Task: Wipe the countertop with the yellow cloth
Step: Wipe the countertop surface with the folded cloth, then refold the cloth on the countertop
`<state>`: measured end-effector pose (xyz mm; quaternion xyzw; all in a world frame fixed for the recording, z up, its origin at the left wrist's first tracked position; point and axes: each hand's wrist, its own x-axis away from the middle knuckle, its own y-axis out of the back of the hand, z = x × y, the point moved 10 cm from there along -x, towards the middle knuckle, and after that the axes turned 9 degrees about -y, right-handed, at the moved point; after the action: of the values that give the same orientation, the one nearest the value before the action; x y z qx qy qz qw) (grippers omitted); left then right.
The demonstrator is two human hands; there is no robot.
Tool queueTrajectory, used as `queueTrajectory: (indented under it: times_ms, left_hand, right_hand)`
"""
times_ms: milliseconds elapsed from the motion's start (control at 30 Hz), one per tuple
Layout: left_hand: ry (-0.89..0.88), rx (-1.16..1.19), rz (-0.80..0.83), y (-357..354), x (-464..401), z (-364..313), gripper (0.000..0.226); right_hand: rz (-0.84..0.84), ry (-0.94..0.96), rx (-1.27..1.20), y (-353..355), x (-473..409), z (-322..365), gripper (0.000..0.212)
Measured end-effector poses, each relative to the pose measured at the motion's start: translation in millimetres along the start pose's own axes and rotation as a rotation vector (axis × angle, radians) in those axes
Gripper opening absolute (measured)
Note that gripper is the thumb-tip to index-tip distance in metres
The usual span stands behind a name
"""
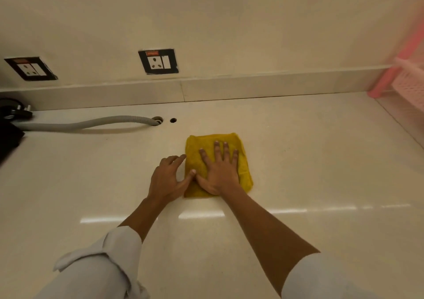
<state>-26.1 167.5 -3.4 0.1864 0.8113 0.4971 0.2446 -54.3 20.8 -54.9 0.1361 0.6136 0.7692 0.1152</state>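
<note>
A folded yellow cloth (pixel 245 161) lies flat on the cream countertop (pixel 309 161), near its middle. My right hand (pixel 220 168) rests palm down on top of the cloth, fingers spread and pointing toward the wall. My left hand (pixel 168 179) lies on the bare counter just left of the cloth, fingers apart, with the index fingertip and thumb touching the cloth's left edge. Neither hand grips the cloth.
A grey corrugated hose (pixel 91 123) runs across the counter into a hole (pixel 157 120), with a smaller hole (pixel 173 120) beside it. Black objects (pixel 10 124) sit at the far left. Two wall sockets (pixel 158 61) (pixel 31 69) are above the backsplash. A pink basket rack (pixel 406 81) stands at the right.
</note>
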Motion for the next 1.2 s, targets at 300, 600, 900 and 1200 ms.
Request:
queueTrajectory:
  times_ms: [300,600,900,1200]
  left_hand:
    - [0.031,0.132,0.104,-5,37,-42,0.052]
    - [-0.156,0.049,0.397,-31,87,-120,0.077]
    - [-0.157,-0.025,0.65,-63,120,-154,0.097]
    - [-0.147,0.173,0.551,-84,124,-209,0.07]
  right_hand:
    - [-0.017,-0.079,-0.017,-2,123,-22,0.085]
    - [-0.009,-0.186,-0.003,13,219,-80,0.079]
    - [-0.081,-0.522,-0.153,51,236,-153,0.071]
    - [0.073,-0.539,-0.231,54,239,-227,0.078]
